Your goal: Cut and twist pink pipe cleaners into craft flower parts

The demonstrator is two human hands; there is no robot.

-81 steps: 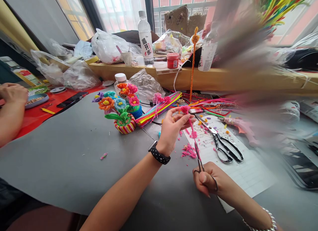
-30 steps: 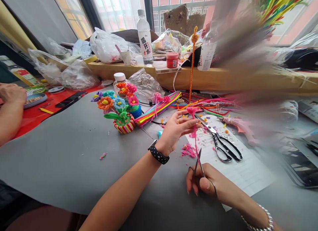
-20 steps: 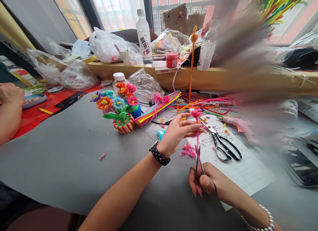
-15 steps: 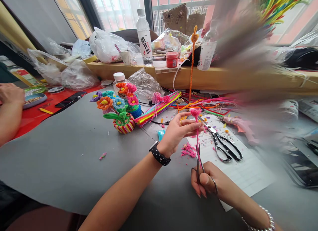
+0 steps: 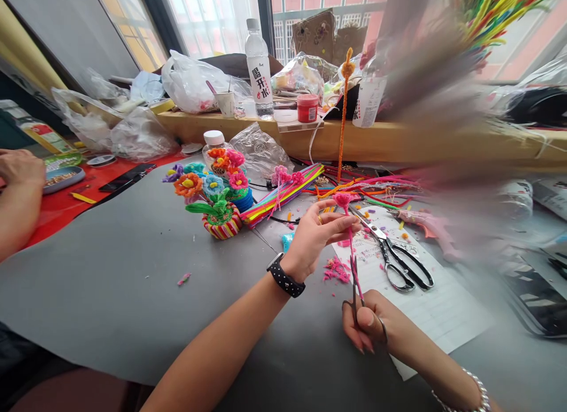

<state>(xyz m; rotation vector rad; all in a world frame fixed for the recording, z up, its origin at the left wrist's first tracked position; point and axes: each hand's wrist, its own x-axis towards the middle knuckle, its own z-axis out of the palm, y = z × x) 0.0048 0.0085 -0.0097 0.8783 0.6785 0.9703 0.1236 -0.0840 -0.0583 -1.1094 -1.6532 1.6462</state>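
Between the fingertips of my left hand [image 5: 312, 238] is a pink pipe-cleaner flower [image 5: 342, 200], its fuzzy head up and its stem hanging down. My right hand [image 5: 367, 323] grips a small pair of scissors [image 5: 354, 294] by the handles, blades pointing up along the lower stem. The blades look nearly closed; whether they touch the stem I cannot tell. Pink fuzz clippings [image 5: 336, 270] lie on the table just left of the blades. Larger black-handled scissors [image 5: 405, 264] rest on a sheet of paper [image 5: 443, 306] to the right.
Pipe-cleaner flowers in a striped pot [image 5: 221, 222] stand left of my hands, near a bundle of colored pipe cleaners [image 5: 283, 195]. A pink glue gun [image 5: 432, 229] lies at right. Another person's hand [image 5: 20, 176] is at far left. A blur covers the right side.
The flower head has tipped slightly left, and its stem now slants more, with the lower end toward my right thumb. Both hands have otherwise barely moved.
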